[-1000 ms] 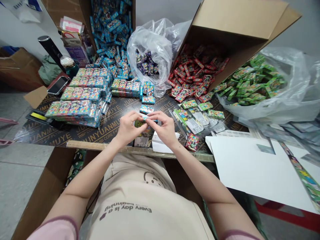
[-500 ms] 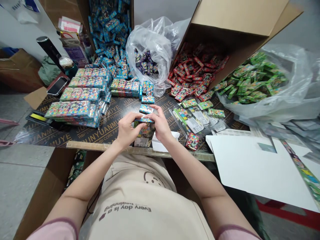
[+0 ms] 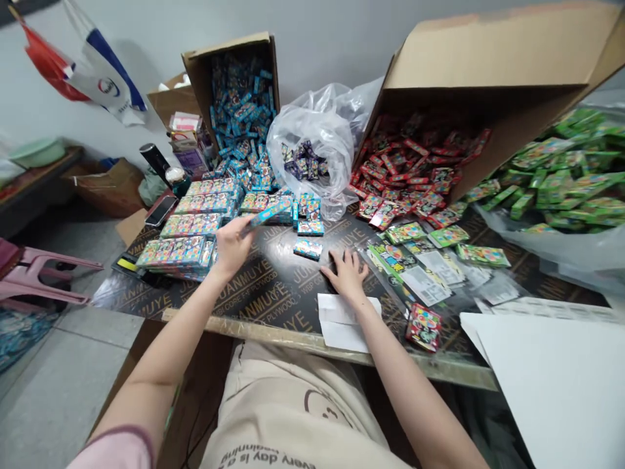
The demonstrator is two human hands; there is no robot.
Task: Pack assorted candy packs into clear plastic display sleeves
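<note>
My left hand (image 3: 234, 244) is closed on one end of a long flat wrapped pack of small boxes (image 3: 270, 213), seen by its blue edge and held above the table. Just beyond and to the left stand stacks of similar multicoloured packs (image 3: 183, 251). My right hand (image 3: 347, 273) lies with fingers spread on the dark tabletop and holds nothing. Under its wrist is a folded white paper (image 3: 342, 326). A single blue box (image 3: 308, 248) lies just past its fingertips, with more blue boxes (image 3: 309, 228) behind.
Cartons of blue boxes (image 3: 244, 98) and red boxes (image 3: 405, 163) stand along the back, a clear plastic bag (image 3: 312, 124) between them. Green boxes (image 3: 561, 176) fill a bag at right. Clear printed pouches (image 3: 420, 273), a red box (image 3: 424, 327) and white sheets (image 3: 547, 378) lie nearer.
My hands were together over a pack at the table's front; now they are apart. The left has carried the pack toward the stacks, and the right has opened onto the table. The view has shifted.
</note>
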